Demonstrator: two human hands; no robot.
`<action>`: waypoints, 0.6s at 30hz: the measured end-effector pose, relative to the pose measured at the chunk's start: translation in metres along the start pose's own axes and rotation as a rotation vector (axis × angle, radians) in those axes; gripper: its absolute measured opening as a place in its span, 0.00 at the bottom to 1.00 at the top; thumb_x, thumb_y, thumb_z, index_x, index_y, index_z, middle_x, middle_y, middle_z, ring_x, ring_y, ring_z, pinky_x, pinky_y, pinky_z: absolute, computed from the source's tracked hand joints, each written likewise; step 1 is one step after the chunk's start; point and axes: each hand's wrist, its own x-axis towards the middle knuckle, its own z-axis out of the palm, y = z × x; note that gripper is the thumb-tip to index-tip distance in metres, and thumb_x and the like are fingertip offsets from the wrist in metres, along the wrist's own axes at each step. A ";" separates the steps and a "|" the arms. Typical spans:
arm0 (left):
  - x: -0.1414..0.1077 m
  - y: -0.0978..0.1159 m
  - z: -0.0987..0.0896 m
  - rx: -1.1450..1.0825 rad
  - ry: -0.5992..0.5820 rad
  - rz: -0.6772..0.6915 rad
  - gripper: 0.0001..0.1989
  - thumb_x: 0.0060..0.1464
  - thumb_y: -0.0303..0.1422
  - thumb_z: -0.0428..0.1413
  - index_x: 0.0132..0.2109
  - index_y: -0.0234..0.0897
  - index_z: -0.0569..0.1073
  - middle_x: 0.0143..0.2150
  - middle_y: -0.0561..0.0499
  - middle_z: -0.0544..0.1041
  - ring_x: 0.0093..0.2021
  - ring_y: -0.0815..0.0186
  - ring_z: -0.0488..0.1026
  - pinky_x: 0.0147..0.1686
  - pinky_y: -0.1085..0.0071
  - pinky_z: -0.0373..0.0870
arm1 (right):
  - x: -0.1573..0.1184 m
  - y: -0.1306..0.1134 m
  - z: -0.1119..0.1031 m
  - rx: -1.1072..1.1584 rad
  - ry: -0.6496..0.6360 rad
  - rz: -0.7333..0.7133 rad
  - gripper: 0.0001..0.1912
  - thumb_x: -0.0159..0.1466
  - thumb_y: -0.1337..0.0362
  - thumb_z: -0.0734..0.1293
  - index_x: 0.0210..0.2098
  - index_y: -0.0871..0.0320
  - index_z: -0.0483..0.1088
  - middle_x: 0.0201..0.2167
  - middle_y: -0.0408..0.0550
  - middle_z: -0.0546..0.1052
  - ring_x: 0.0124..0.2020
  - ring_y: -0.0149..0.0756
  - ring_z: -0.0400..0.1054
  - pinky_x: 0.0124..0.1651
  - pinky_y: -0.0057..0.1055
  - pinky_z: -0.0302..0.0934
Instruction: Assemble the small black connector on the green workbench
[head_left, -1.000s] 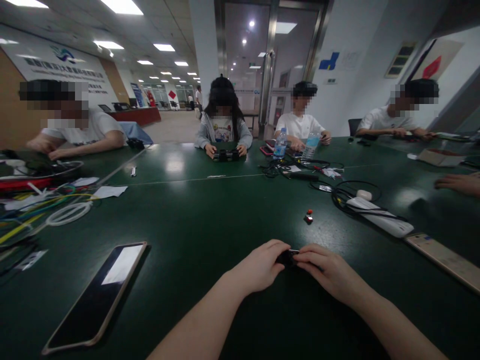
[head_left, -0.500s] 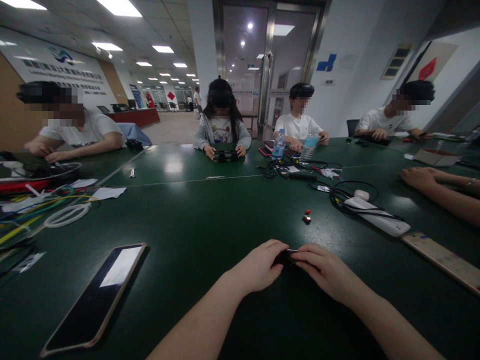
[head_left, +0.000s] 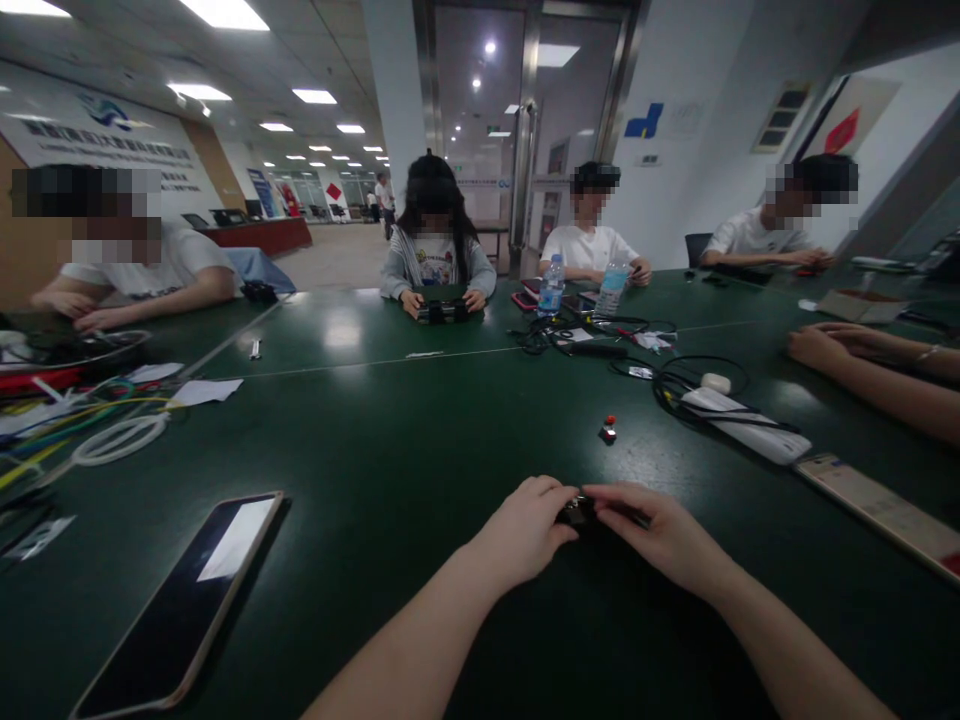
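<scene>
My left hand [head_left: 529, 530] is curled closed on a small black piece [head_left: 576, 512] toward the near edge of the dark green tabletop [head_left: 420, 440]; my right hand [head_left: 664, 535], thumb and forefinger slightly parted, is at its right end, contact unclear, fingers screening part of it. Just beyond sits a tiny red-and-silver part [head_left: 608, 430]; toward the right edge lie a long white plastic block [head_left: 746, 425] crossed by black cables [head_left: 664, 385] and a flat gold slab [head_left: 877, 510]. A black-screened, tan-rimmed phone [head_left: 180, 610] lies well apart, leftward; bluish clear plastic bottles [head_left: 551, 288] stand near the far edge.
</scene>
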 end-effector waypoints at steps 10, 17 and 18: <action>-0.023 0.030 -0.050 -0.376 0.025 -0.007 0.22 0.49 0.32 0.58 0.53 0.43 0.67 0.48 0.49 0.67 0.43 0.65 0.68 0.43 0.68 0.66 | 0.002 -0.048 0.005 0.672 -0.047 0.332 0.43 0.59 0.34 0.68 0.55 0.64 0.56 0.32 0.51 0.66 0.30 0.41 0.62 0.29 0.27 0.61; -0.062 0.045 -0.080 -0.368 0.079 -0.019 0.24 0.47 0.32 0.60 0.53 0.49 0.67 0.45 0.51 0.67 0.41 0.66 0.68 0.36 0.72 0.67 | 0.017 -0.095 0.037 0.831 -0.241 0.317 0.37 0.58 0.40 0.72 0.50 0.64 0.57 0.20 0.43 0.63 0.16 0.29 0.52 0.17 0.16 0.47; -0.067 0.045 -0.082 -0.390 0.089 -0.033 0.25 0.46 0.32 0.61 0.52 0.49 0.67 0.45 0.50 0.66 0.41 0.66 0.68 0.36 0.72 0.67 | 0.020 -0.100 0.043 0.856 -0.260 0.331 0.37 0.57 0.42 0.72 0.49 0.64 0.57 0.19 0.41 0.61 0.15 0.27 0.50 0.16 0.15 0.45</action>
